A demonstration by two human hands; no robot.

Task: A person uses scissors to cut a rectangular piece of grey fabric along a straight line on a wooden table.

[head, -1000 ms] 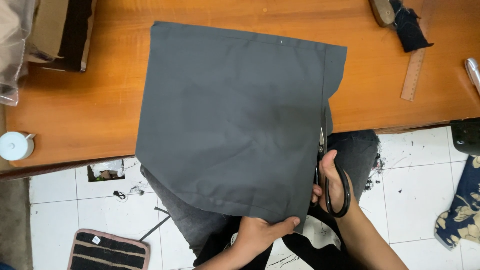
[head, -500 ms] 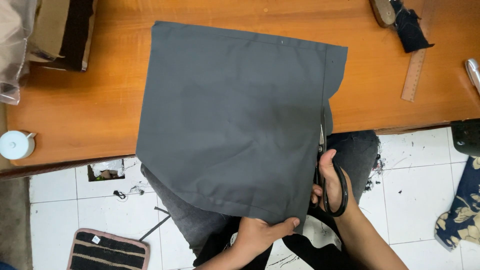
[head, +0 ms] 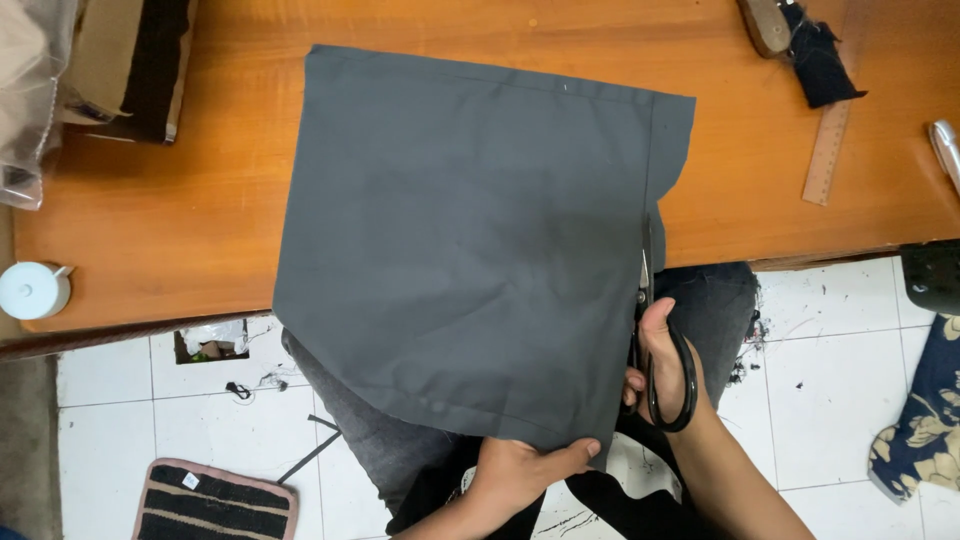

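I observe a dark grey woven cloth panel (head: 470, 250), roughly square and matte with faint creases, lying half on the glossy orange wooden table (head: 180, 230) and half hanging over its near edge. My left hand (head: 525, 462) pinches the cloth's lower corner, fingers pressed together on the hem. My right hand (head: 660, 360) has its fingers closed through the black loop handles of steel scissors (head: 655, 330), whose blades sit at the cloth's right edge. A wooden ruler (head: 828, 150) lies well apart on the table.
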